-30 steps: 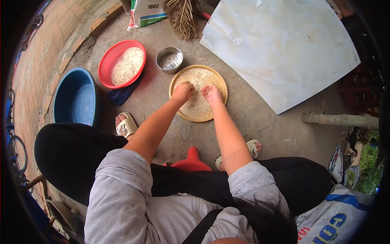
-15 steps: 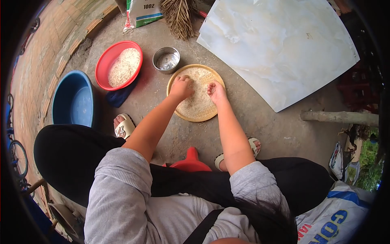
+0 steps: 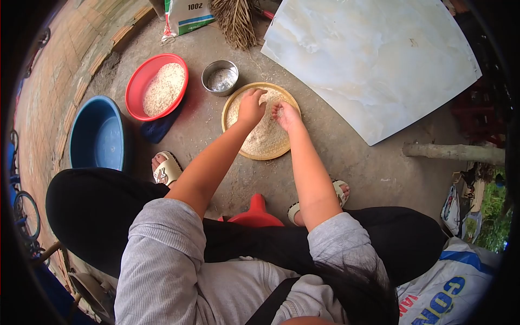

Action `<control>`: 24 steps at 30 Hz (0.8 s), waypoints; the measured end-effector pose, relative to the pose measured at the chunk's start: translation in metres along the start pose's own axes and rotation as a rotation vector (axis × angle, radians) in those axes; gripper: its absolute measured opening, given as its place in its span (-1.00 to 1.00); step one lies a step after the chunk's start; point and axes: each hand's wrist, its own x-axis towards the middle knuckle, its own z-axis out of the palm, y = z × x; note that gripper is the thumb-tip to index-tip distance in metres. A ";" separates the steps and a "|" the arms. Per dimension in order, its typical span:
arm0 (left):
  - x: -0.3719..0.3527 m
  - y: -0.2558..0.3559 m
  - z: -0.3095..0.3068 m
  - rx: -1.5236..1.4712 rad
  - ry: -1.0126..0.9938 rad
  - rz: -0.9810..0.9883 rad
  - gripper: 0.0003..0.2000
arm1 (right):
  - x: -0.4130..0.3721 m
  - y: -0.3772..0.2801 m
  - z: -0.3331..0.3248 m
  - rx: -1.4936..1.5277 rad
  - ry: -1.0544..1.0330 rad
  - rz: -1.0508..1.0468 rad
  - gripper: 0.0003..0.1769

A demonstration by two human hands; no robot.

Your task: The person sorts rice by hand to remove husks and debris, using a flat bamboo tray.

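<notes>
A round woven tray [image 3: 230,120] with a yellow rim lies on the ground, covered with pale grains [image 3: 264,138]. Over its upper middle is my left hand [image 3: 252,107], palm down, with its thumb and fingers apart and nothing visible between them. My right hand [image 3: 286,116] is at the tray's right part, palm turned up and fingers curled, with what looks like some grains in it. The two hands are close together but apart. Just above the tray on the left sits a metal bowl [image 3: 220,78] with a little grain in it.
A red basin [image 3: 134,89] of grain and a blue tub [image 3: 97,132] stand to the left. A large pale sheet [image 3: 374,65] lies at upper right, near a wooden pole [image 3: 455,153]. A broom head [image 3: 235,24] and a printed sack [image 3: 189,16] are at the top.
My left hand has moved right and slightly up, nearer my right hand, and its fingers have opened. My right hand has shifted slightly left and turned palm up.
</notes>
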 end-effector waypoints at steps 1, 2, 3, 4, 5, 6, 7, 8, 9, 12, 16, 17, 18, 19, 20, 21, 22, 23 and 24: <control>-0.006 -0.007 0.003 0.000 -0.002 0.002 -0.63 | -0.001 -0.002 0.000 0.002 0.001 -0.001 -0.67; -0.012 -0.014 0.006 0.133 -0.022 0.018 -0.62 | -0.002 -0.005 0.000 0.023 0.016 -0.018 -0.67; -0.017 -0.021 0.009 0.266 -0.040 0.033 -0.61 | -0.002 -0.007 0.001 0.042 0.030 -0.035 -0.68; -0.019 -0.029 0.011 0.301 -0.105 0.172 -0.67 | -0.004 -0.010 0.003 0.041 0.033 -0.035 -0.68; -0.021 -0.036 0.015 0.296 -0.105 0.170 -0.67 | -0.006 -0.012 0.003 0.022 0.070 -0.063 -0.68; -0.021 -0.034 0.014 0.202 -0.253 0.061 -0.73 | -0.007 -0.014 0.003 0.001 0.108 -0.091 -0.67; -0.022 -0.032 0.015 0.106 -0.400 -0.047 -0.78 | -0.009 -0.015 0.002 -0.003 0.112 -0.090 -0.67; -0.025 -0.026 0.018 0.037 -0.267 -0.021 -0.87 | -0.011 -0.015 0.002 -0.069 0.136 -0.090 -0.69; -0.024 -0.014 0.018 0.035 -0.267 -0.022 -0.87 | -0.011 -0.015 0.002 -0.134 0.159 -0.091 -0.70; -0.019 0.017 0.022 -0.446 -0.174 -0.220 -0.90 | -0.012 -0.008 -0.001 -0.218 0.067 -0.090 -0.68; -0.008 0.037 0.016 -0.149 -0.156 0.045 -0.75 | 0.002 0.003 -0.015 0.073 0.029 -0.082 -0.67; -0.009 0.034 0.015 -0.152 -0.158 0.046 -0.75 | 0.005 0.004 -0.024 0.073 0.033 -0.082 -0.67; -0.010 0.030 0.015 -0.035 -0.064 0.049 -0.74 | 0.002 0.000 -0.029 0.005 0.081 -0.066 -0.66; -0.011 0.024 0.014 0.083 0.030 0.053 -0.73 | 0.000 -0.002 -0.033 -0.062 0.129 -0.050 -0.65; -0.016 0.019 0.011 0.188 -0.062 0.111 -0.75 | -0.002 -0.004 -0.036 -0.061 0.131 -0.054 -0.65; -0.018 0.009 0.012 0.187 -0.061 0.115 -0.75 | -0.009 -0.007 -0.035 -0.069 0.125 -0.055 -0.65; -0.021 -0.005 0.017 0.178 -0.251 0.132 -0.76 | -0.012 -0.009 -0.035 -0.079 0.119 -0.057 -0.64; -0.023 -0.018 0.025 0.167 -0.440 0.148 -0.77 | -0.015 -0.010 -0.033 -0.080 0.120 -0.060 -0.64; -0.023 -0.014 0.023 0.199 -0.481 0.092 -0.78 | -0.017 -0.009 -0.032 -0.116 0.145 -0.061 -0.64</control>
